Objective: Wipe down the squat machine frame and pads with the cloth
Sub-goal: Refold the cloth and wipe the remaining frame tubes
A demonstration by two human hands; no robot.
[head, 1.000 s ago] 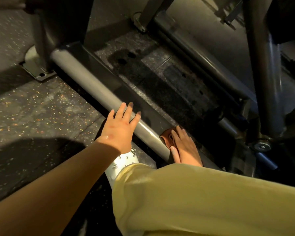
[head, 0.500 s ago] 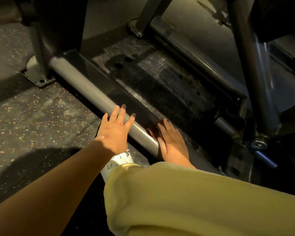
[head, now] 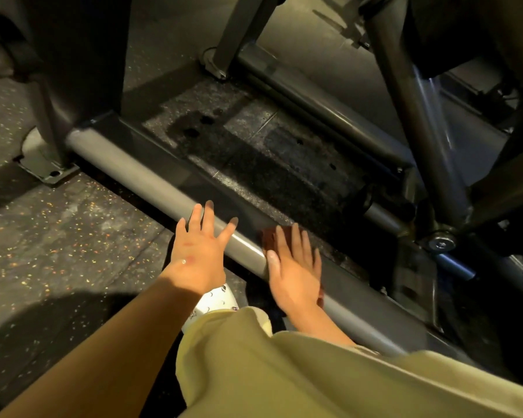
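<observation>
A grey base tube [head: 139, 176] of the squat machine frame runs along the floor from upper left to lower right. My right hand [head: 293, 267] lies flat with straight fingers on a brown cloth [head: 269, 236], pressing it onto the tube and the dark plate beside it. Most of the cloth is hidden under the palm. My left hand [head: 198, 251] rests on the same tube just to the left, fingers spread and straight, holding nothing.
A dark textured footplate [head: 269, 152] lies beyond the tube. A second tube [head: 314, 107] and slanted uprights [head: 420, 122] stand at the right, with a bolt [head: 441, 242] near their foot. Speckled rubber floor [head: 58, 236] spreads left. My knee in yellow trousers [head: 314, 372] fills the foreground.
My right hand has slid the cloth up the tube toward the upper left, and my left hand has shifted the same way along the tube.
</observation>
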